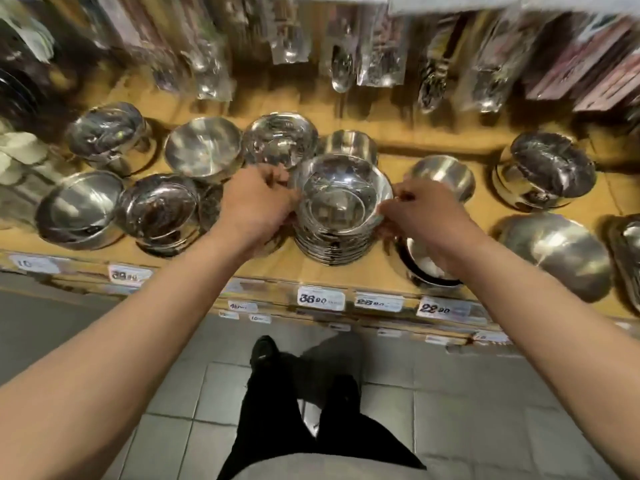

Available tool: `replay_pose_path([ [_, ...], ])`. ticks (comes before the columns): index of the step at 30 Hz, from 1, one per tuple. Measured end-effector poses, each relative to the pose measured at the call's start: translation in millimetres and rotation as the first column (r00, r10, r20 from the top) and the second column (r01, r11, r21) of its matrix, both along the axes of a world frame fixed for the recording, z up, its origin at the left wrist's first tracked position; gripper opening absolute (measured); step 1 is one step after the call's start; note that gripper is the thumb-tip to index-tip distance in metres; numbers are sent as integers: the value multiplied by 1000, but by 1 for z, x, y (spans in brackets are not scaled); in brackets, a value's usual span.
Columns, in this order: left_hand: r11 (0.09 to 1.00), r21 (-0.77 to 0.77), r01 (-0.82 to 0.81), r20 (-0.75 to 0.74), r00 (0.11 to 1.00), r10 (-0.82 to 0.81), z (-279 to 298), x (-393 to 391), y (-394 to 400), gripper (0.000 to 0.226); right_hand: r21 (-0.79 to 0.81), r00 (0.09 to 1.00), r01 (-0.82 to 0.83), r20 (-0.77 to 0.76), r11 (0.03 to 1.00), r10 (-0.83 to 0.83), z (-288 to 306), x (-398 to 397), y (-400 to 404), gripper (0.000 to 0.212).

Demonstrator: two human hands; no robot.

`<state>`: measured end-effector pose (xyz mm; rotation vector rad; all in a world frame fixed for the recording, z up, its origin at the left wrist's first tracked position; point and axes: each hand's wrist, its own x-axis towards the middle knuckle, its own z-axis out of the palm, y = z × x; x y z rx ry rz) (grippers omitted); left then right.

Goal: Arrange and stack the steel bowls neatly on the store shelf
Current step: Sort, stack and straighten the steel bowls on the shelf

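Gripping a stack of steel bowls [341, 209] from both sides, the left hand [258, 202] curls round its left rim and the right hand [420, 211] pinches its right rim. Stack stands near the front middle of the wooden shelf [485, 202]. Other steel bowls [202, 147] sit around it. Price tags [321, 298] line the shelf edge. Frame is motion-blurred.

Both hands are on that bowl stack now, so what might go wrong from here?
The stack sits near the shelf front edge, held only at the rims by the left hand and right hand; it could slip off. Shifting it may also knock the bowl under the right wrist.
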<state>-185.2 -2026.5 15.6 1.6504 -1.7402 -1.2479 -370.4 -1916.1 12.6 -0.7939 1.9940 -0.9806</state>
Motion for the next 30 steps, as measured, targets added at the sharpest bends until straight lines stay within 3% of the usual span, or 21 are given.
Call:
replay_pose_path([
  [5,967,-244,75,244,970,-14,-21,0,10,14,7,982,-60,-178,998,60,-12,-3,-5,12],
  [8,940,-308,145,301,953,-48,-25,0,12,19,42,958,-111,-261,993,119,-16,0,-6,16],
  [14,936,-312,163,317,947,-59,-26,-4,9,20,50,958,-82,-273,995,92,-26,-1,-6,31],
  [22,944,-302,137,337,941,-30,-30,-8,11,22,43,909,-180,-375,983,183,-25,-5,-9,6],
  [27,949,-288,130,367,930,-16,-35,-10,11,20,41,904,-178,-388,983,180,-25,-8,-13,24],
  [30,949,-284,140,400,916,-15,-37,-11,10,23,60,889,-199,-409,978,206,-25,-6,-14,19],
])
